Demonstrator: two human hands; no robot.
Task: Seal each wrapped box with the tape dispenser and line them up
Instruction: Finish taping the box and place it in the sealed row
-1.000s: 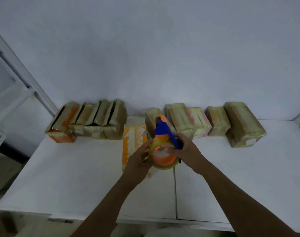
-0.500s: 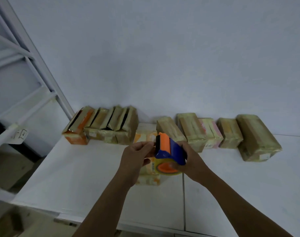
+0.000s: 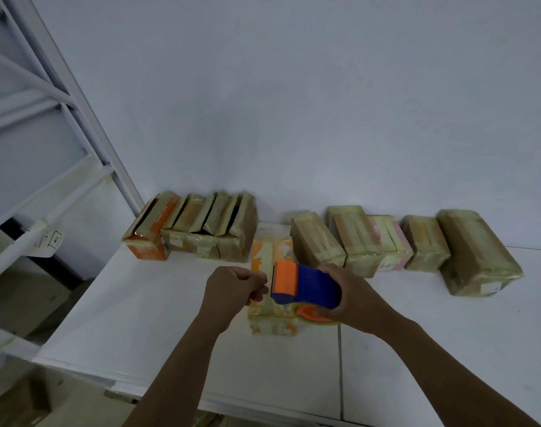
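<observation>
Table: the white table spreads beneath your grip.
Wrapped boxes: they line the wall beyond your grip, a left group and a right row.
Box: the orange-and-white box lies directly under your grip, unheld.
Dispenser: your right hand clasps the tape dispenser.
Left hand: your left hand is clenched just beside the cutter end; you can't tell whether it pinches tape.
Risk: nothing pins the box, so a tape pull could drag it askew.
</observation>
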